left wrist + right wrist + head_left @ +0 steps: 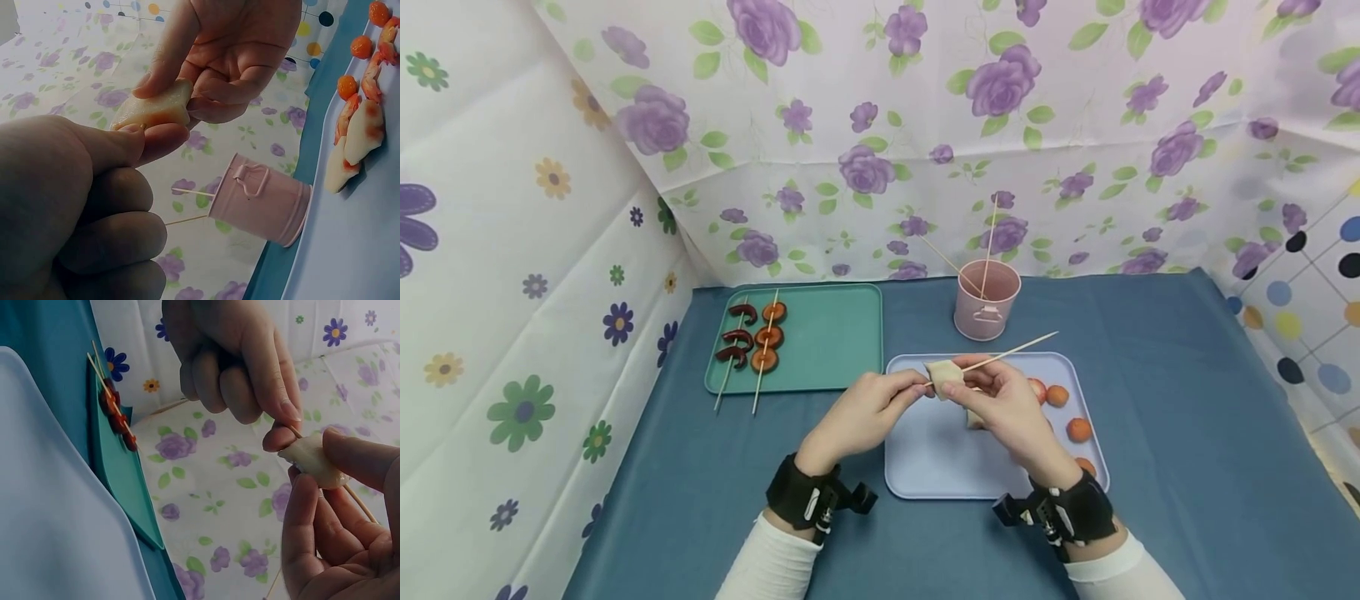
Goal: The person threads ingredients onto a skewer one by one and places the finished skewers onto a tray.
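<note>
My left hand (867, 414) pinches one end of a wooden skewer (1024, 347) between thumb and forefinger, its other fingers curled. The skewer runs through a pale, flat food piece (943, 377) and sticks out beyond it to the upper right. My right hand (1009, 410) holds this piece between thumb and fingers, close beside the left fingertips. In the left wrist view the piece shows a brownish-orange patch. Both hands are above the pale blue tray (940, 471). On that tray, two similar pale pieces (364, 132), shrimp (371, 78) and small orange balls (361, 47) lie along one side.
A green tray (835, 333) at the back left bears two loaded skewers, one with dark red curled pieces (737, 337), one with round brown slices (768, 337). A pink bucket (979, 321) holding two bare skewers (990, 237) stands behind the blue tray. Floral cloth (865, 167) hangs behind.
</note>
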`<state>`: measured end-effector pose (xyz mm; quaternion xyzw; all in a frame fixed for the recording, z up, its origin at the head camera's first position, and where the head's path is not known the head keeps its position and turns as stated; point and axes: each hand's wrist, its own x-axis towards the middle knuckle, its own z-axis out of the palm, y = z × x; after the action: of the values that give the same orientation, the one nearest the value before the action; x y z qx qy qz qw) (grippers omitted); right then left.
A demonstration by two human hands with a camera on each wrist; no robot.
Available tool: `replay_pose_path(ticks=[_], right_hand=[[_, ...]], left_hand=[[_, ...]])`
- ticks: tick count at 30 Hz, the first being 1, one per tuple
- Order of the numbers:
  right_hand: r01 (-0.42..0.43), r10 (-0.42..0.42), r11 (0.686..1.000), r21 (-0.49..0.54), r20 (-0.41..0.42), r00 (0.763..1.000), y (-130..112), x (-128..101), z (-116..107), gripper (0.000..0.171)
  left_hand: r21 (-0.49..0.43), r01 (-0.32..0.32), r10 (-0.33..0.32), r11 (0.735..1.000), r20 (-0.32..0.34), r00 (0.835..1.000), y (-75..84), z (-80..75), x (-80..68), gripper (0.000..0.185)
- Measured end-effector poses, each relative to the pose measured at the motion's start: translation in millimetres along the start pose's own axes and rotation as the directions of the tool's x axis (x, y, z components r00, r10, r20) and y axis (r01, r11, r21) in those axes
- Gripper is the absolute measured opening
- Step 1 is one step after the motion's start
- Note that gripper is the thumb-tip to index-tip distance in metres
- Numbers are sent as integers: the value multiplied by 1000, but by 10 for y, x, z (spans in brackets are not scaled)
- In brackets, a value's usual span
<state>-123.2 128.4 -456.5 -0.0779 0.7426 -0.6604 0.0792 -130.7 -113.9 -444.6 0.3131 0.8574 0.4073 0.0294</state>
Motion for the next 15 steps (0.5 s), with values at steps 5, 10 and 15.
replay_pose_path(ticks=[5,10,15], right_hand=[[52,-51,998,-39,7,999,14,19,-43,41],[70,-66,994,-86,48,997,6,44,-154,44],[70,-46,955,-288,87,995,37,89,-357,51]], left_hand=[[-12,18,-18,1000,-8,1000,-9,-26,-4,25],[-19,40,-41,999,-22,999,-20,-88,-14,25],[-36,68,-71,997,-67,995,-54,-165,-48,25]])
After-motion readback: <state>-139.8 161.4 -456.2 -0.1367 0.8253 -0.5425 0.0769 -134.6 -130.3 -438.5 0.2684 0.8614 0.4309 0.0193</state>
